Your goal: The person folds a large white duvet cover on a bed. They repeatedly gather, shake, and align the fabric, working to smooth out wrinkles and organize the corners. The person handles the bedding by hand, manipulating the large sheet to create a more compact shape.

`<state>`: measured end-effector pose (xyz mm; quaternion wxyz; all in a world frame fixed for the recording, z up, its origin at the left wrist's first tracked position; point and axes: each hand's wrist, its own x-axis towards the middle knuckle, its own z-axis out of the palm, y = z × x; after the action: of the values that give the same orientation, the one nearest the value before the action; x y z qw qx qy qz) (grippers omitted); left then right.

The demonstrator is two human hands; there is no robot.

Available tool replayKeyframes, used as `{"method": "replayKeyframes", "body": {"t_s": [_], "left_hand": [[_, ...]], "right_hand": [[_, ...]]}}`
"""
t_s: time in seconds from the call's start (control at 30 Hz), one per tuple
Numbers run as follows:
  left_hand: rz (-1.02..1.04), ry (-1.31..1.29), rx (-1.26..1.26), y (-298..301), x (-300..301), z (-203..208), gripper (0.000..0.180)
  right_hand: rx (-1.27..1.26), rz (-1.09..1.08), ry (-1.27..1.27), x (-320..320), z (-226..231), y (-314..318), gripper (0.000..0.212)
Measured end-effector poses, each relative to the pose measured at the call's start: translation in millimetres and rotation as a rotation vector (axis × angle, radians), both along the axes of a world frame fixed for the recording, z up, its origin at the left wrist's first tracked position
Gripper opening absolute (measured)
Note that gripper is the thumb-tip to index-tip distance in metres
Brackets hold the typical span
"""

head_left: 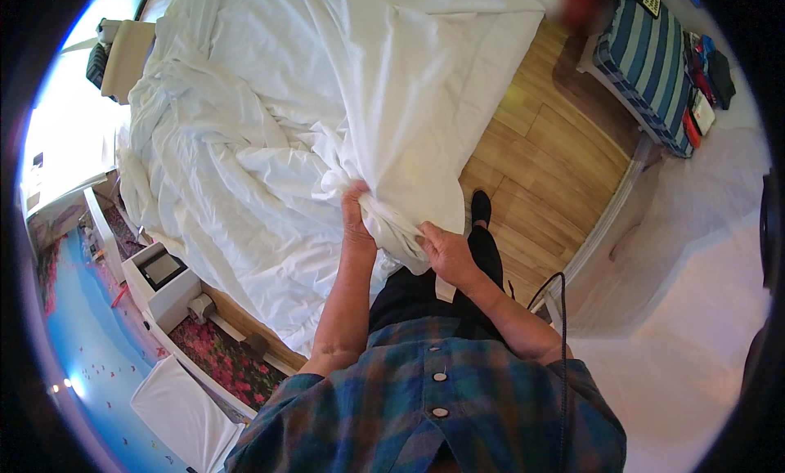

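Observation:
A large white sheet (417,89) spreads over the bed, smoother at the right and heaped in loose folds at the left. Its near end is bunched up in front of my body. My left hand (356,215) is closed around the gathered cloth, with a crumpled tuft sticking out beyond the fingers. Lower and to the right, my right hand (446,251) pinches the edge of the same bunch. Between the two hands the fabric is pulled into a twisted band. The sheet's right edge hangs down toward the wooden floor.
A striped blue bench (646,68) stands at the far right, with dark clothes (719,79) beside it. Wooden floor (544,158) lies between bench and bed. At the left are a white cabinet (168,289) and a beige chair (128,62). A black cable (562,342) hangs near my right arm.

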<state>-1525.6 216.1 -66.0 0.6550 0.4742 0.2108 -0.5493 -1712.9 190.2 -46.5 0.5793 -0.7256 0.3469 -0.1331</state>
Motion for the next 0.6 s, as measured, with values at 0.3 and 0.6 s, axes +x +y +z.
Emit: {"method": "replayKeyframes", "body": {"t_s": [0.3,0.6], "left_hand": [[-0.035,0.127,-0.130,7.2,19.5,17.8,0.046],[-0.376,-0.181,0.092,28.6,52.9,28.3,0.037]], "right_hand": [[0.084,0.136,0.020,10.7,-0.4,-5.7,0.017],[0.390,-0.235,-0.291,55.3,-10.5,-66.9,0.034]]}}
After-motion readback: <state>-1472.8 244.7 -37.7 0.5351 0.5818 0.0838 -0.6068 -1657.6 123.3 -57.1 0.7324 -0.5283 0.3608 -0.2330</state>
